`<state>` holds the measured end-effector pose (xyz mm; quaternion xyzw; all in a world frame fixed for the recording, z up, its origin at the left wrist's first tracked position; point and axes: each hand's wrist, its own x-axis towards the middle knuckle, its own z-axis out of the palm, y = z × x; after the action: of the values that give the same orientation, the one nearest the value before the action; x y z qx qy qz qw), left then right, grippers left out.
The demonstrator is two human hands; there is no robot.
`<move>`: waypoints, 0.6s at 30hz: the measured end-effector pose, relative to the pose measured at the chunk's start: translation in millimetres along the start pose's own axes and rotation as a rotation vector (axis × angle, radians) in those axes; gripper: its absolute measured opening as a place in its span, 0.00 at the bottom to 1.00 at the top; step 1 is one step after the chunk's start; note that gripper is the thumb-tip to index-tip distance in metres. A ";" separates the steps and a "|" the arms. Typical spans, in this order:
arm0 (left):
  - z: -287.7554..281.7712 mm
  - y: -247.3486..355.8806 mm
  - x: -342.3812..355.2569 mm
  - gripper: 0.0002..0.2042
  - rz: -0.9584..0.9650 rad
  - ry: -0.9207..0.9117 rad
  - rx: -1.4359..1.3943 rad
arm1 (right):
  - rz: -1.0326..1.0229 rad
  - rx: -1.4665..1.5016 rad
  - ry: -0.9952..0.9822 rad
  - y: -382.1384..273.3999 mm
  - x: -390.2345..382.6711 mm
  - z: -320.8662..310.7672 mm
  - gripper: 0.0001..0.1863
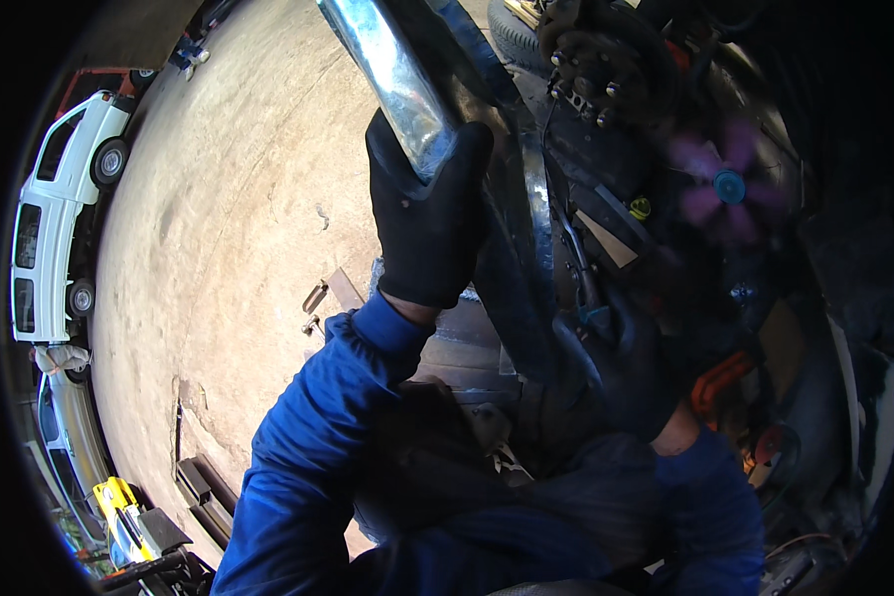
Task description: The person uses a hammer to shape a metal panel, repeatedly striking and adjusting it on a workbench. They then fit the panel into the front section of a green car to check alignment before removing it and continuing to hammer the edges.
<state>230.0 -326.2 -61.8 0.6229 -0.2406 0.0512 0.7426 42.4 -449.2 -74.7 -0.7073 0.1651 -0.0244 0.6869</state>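
Observation:
A long, bent sheet-metal panel (512,214), shiny along its folded edges, slants from the top down toward my lap. My left hand (429,214), in a black glove, is closed around its bright folded edge, with the thumb along the right side. My right hand (631,372), also gloved in black, is low beside the panel's near end. Its fingers are curled in deep shadow, so what they hold is hard to see. A thin dark rod-like part (579,253) runs up from near those fingers, with a small teal bit at its lower end.
At the right are a wheel hub (606,74), a pink fan (730,186) and an orange part (717,384). Scraps of metal (343,288) and dark bars (207,497) lie on the concrete floor (219,238). A white vehicle (55,219) and people are farther left.

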 end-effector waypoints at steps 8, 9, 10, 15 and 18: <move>-0.6 -3.0 -5.1 0.25 0.029 -0.028 0.073 | 0.030 -0.054 0.004 -1.4 0.0 -4.0 0.33; -1.6 -4.0 -4.9 0.25 0.092 -0.039 0.146 | 0.013 -0.065 0.012 -1.5 0.0 -3.9 0.33; -2.6 -4.8 -5.0 0.25 0.168 -0.050 0.223 | 0.003 -0.097 0.011 -2.2 -0.1 -4.8 0.33; -5.4 -6.3 -3.5 0.25 0.115 -0.076 0.244 | 0.072 -0.080 0.005 -7.0 -1.7 -6.2 0.32; -3.9 -5.1 -6.1 0.26 -0.034 -0.028 0.051 | 0.074 -0.058 0.007 -8.6 -2.8 -6.5 0.31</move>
<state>227.6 -322.3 -69.4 0.6463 -0.2390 0.0360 0.7238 39.8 -454.7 -65.4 -0.7203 0.1940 0.0032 0.6660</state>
